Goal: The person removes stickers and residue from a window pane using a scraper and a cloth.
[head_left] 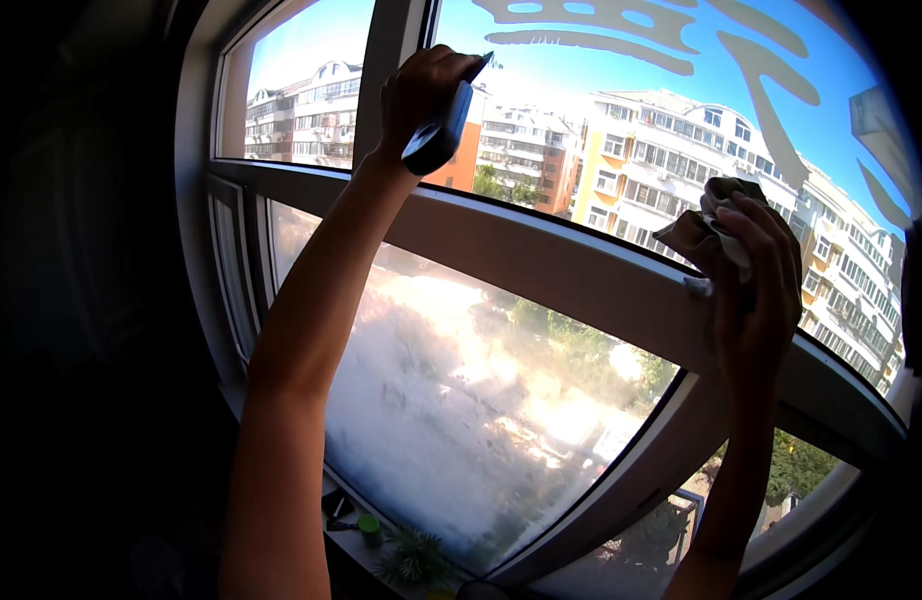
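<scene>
My left hand (416,85) is raised to the upper window pane, its fingers closed round a hand tool with a dark, rounded handle (438,138). A thin pointed end of the tool shows past the fingers, close to the glass; its exact kind is hard to make out in shadow. Pale sticker strokes (591,50) run across the upper pane (541,85), to the right of that hand. Further right, my right hand (766,260) grips a crumpled greyish cloth (716,235) in front of the same pane, just above the window's crossbar.
A thick crossbar (541,255) divides the upper pane from a hazy lower pane (451,400). An upright frame bar (376,75) stands left of my left hand. Below, a ledge holds a green-lidded item (369,526) and a spiky plant (416,558). Buildings show outside.
</scene>
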The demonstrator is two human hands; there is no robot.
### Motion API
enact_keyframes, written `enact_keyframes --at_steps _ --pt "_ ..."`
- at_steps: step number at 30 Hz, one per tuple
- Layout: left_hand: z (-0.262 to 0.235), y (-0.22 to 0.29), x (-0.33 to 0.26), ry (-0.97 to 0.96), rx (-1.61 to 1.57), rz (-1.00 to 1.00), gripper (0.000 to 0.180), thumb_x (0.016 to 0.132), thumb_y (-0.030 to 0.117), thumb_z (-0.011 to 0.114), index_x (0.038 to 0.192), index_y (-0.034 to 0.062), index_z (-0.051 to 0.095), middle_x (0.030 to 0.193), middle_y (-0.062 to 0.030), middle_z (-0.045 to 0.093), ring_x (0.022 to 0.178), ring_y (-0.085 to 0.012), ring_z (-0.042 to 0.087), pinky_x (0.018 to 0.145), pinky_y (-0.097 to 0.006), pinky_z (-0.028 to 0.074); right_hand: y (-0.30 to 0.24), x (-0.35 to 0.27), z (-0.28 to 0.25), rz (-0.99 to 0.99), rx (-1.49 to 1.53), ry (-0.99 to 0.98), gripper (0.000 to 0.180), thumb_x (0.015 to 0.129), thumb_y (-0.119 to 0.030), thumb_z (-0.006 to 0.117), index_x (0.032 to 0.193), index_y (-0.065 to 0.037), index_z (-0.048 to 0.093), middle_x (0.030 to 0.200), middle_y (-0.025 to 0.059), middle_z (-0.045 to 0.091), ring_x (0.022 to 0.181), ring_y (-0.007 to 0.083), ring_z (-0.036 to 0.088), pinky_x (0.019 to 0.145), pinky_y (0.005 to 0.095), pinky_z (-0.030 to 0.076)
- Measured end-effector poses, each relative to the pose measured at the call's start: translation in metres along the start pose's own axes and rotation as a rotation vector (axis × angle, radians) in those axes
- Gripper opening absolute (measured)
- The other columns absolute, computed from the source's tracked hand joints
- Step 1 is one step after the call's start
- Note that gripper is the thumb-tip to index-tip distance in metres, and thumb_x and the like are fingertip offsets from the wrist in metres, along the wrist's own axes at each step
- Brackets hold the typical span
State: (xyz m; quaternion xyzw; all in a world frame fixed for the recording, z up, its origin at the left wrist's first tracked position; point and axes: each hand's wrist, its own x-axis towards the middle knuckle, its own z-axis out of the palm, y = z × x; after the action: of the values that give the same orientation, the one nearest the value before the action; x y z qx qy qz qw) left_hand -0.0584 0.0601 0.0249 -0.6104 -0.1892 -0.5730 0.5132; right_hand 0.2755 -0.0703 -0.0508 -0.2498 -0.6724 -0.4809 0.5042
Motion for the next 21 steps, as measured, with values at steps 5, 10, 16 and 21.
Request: enact_keyframes --at_steps 5,10,16,21 --pt "-0.003 0.013 -0.017 0.009 0.011 -0.014 0.011 0.087 0.007 0.064 0.096 0.0021 0.068 0.084 -0.0118 0.065 0.078 -0.0253 0.066 0.068 -0.032 0.054 0.0 0.0 0.0 0.006 -0.017 0.0 0.028 0.086 -0.009 0.069 0.114 -0.01 0.063 0.123 0.0098 0.061 0.119 0.028 0.056 0.1 0.0409 0.046" --pt "0.003 0.012 -0.014 0.043 0.005 0.04 0.012 0.086 0.006 0.065 0.097 0.0026 0.068 0.083 -0.0121 0.065 0.078 -0.0256 0.066 0.068 -0.032 0.054 0.0 0.0 -0.001 0.009 -0.025 0.013 0.028 0.086 -0.009 0.068 0.114 -0.01 0.063 0.124 0.0098 0.061 0.12 0.0278 0.056 0.1 0.0413 0.046" --pt "0.007 0.009 -0.011 0.061 0.033 0.038 0.02 0.075 0.002 0.069 0.094 0.0085 0.067 0.081 -0.0045 0.063 0.077 -0.0197 0.064 0.065 -0.03 0.055 -0.001 0.0 -0.001 0.008 -0.022 0.01 0.029 0.086 -0.008 0.068 0.114 -0.01 0.063 0.124 0.0095 0.061 0.12 0.0278 0.056 0.101 0.0411 0.045" --pt "0.012 0.005 -0.013 0.129 0.087 0.052 0.025 0.073 0.005 0.071 0.096 0.01 0.067 0.082 -0.0036 0.063 0.079 -0.0191 0.065 0.065 -0.03 0.056 -0.001 0.0 -0.002 0.01 -0.034 -0.006 0.028 0.087 -0.007 0.067 0.115 -0.01 0.063 0.124 0.0092 0.061 0.12 0.0275 0.055 0.101 0.0409 0.045"
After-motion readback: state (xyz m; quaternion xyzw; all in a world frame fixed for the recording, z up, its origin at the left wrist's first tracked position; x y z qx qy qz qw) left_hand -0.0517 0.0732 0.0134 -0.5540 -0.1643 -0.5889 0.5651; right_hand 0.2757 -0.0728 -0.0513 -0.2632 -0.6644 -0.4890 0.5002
